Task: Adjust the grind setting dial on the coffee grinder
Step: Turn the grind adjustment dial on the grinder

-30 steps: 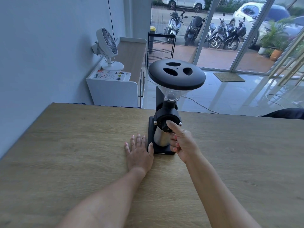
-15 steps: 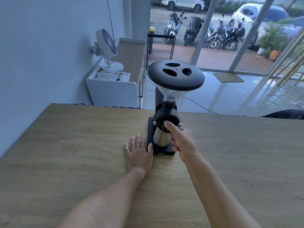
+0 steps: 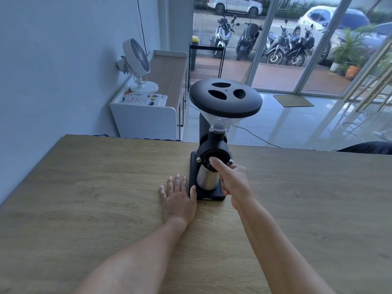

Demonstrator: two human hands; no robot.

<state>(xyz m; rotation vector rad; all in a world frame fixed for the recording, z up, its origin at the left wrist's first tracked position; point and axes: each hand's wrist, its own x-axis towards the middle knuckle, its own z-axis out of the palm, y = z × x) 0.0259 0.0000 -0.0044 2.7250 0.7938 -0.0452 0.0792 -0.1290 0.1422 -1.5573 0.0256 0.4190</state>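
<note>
**Observer:** Where is the grinder sitting for you?

**Operator:** The coffee grinder stands upright on the wooden table, near the far edge and about midway across it. I have the grind setting dial facing me, a round black ring on the front, below the clear hopper and its black lid.

**Observer:** How do you expect it to handle?

**Operator:** I judge the body rigid and fairly heavy at the base, but tall and top-heavy with that wide lid, so a hard twist could rock it. The dial looks stiff and smooth-rimmed; I would take it by the outer edge, not the face. The metal cup beneath sits loose-looking, so I keep clear of it.

**Observer:** And your hands?

**Operator:** My right hand is closed on the dial's lower right rim: the thumb lies across the front edge and the other fingers curl around the far side, where I cannot see their tips. My left hand lies flat and spread on the table, holding nothing, its thumb touching the left side of the grinder's base. I read that as a brace against sliding while the dial turns.
</note>
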